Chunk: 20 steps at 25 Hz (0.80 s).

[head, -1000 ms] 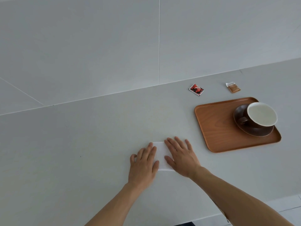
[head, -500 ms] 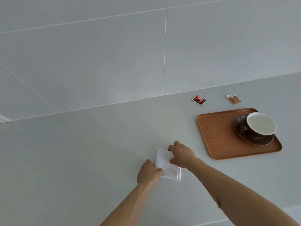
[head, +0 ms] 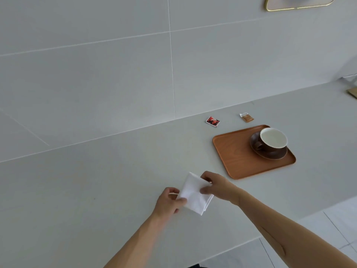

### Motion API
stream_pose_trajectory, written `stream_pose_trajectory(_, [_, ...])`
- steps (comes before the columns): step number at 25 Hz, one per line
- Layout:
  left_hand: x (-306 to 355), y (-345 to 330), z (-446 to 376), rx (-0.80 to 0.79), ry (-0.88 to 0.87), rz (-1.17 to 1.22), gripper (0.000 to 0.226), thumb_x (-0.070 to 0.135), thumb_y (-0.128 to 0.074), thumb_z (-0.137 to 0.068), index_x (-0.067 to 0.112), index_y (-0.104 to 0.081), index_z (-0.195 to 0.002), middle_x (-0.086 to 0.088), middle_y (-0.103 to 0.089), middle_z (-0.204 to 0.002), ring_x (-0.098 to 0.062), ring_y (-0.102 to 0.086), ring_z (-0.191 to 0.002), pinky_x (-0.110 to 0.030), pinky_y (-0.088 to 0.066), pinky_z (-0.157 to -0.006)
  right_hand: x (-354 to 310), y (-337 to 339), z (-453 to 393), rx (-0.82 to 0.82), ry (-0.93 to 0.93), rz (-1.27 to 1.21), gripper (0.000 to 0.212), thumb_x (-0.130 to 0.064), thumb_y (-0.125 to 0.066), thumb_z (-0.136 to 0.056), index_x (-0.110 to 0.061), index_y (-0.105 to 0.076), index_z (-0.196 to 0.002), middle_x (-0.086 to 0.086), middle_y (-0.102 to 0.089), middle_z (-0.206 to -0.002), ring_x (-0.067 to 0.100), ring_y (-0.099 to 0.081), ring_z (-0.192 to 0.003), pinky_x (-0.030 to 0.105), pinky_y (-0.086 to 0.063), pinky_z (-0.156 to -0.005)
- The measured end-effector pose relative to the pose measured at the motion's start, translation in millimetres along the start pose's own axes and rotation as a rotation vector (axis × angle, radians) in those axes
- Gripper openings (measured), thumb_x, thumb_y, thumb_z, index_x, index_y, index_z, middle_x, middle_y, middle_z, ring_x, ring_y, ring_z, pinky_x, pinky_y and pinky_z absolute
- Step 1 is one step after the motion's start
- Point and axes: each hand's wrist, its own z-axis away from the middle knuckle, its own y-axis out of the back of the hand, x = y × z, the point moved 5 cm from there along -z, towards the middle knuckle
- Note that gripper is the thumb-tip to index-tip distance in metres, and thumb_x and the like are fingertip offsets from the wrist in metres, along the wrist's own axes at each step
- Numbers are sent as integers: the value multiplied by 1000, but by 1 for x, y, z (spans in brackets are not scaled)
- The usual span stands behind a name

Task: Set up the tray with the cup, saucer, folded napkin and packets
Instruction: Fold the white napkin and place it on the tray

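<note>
A folded white napkin [head: 194, 196] is held just above the grey counter [head: 96, 180] by both hands. My left hand [head: 169, 202] pinches its near left edge, and my right hand [head: 218, 185] grips its right side. To the right lies a wooden tray [head: 235, 159]. On its far right part a brown saucer [head: 274, 155] carries a brown cup [head: 273, 140] with a white inside. Beyond the tray, on the counter, lie a red packet [head: 212, 121] and a brown packet [head: 247, 117].
A grey tiled wall [head: 135, 64] rises behind the counter. A gold-rimmed object [head: 295, 4] hangs at the top right. Something tan [head: 352, 92] sits at the far right edge. The counter's front edge runs along the lower right, with floor tiles [head: 318, 238] below.
My hands went from pressing flat on the napkin to gripping its edges and lifting it. The view has tilted up and shifted.
</note>
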Motion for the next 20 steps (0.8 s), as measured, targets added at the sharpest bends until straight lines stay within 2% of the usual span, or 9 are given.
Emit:
stream_pose_trajectory(4, [10,-20,19,-253,-34,196,47,23,-80,-66,14,-62,-109,-6,-72,-108,-21,-70,-98,-30,-56,-74,15,6,49,134,-25,-363,22,-7,-70,-82,-10,-60,-101,3,-65,-92,16,-64,-84,31,-57,-72])
stream_pose_trajectory(6, [15,-37,29,-325,-36,201,48,21,-79,-68,15,-60,-112,-7,-72,-109,-25,-70,-101,-34,-56,-79,26,9,71,201,-42,-495,24,-7,-71,-83,-10,-61,-105,8,-68,-99,22,-68,-90,39,-61,-79])
stream_pose_trajectory(8, [22,-51,39,-355,-51,217,49,18,-79,-67,16,-58,-112,-8,-72,-108,-28,-70,-98,-37,-56,-80,36,13,87,279,-52,-594,26,-8,-72,-82,-12,-63,-107,12,-70,-106,27,-69,-96,44,-61,-81])
stream_pose_trajectory(11, [34,-67,43,-365,-79,213,45,14,-77,-69,15,-58,-109,-8,-71,-101,-30,-71,-97,-40,-57,-79,49,18,101,366,-74,-684,27,-12,-74,-81,-17,-64,-105,9,-71,-106,23,-71,-93,40,-62,-76])
stream_pose_trajectory(15, [50,-91,36,-318,-128,172,39,16,-71,-72,20,-60,-109,-9,-71,-102,-31,-72,-93,-48,-59,-77,65,37,103,384,-108,-677,27,-17,-75,-81,-17,-63,-105,4,-70,-103,19,-70,-92,38,-62,-75])
stream_pose_trajectory(18, [60,-114,19,-234,-165,122,37,18,-68,-75,25,-61,-110,-9,-69,-105,-28,-72,-90,-41,-60,-72,84,66,97,354,-120,-662,27,-16,-74,-82,-15,-64,-107,4,-70,-101,18,-69,-90,39,-61,-79])
stream_pose_trajectory(20, [64,-133,6,-164,-171,104,37,16,-66,-80,26,-61,-116,-8,-69,-107,-27,-71,-93,-41,-61,-74,98,89,89,322,-127,-622,25,-15,-73,-82,-15,-65,-106,4,-69,-98,16,-67,-87,38,-60,-78])
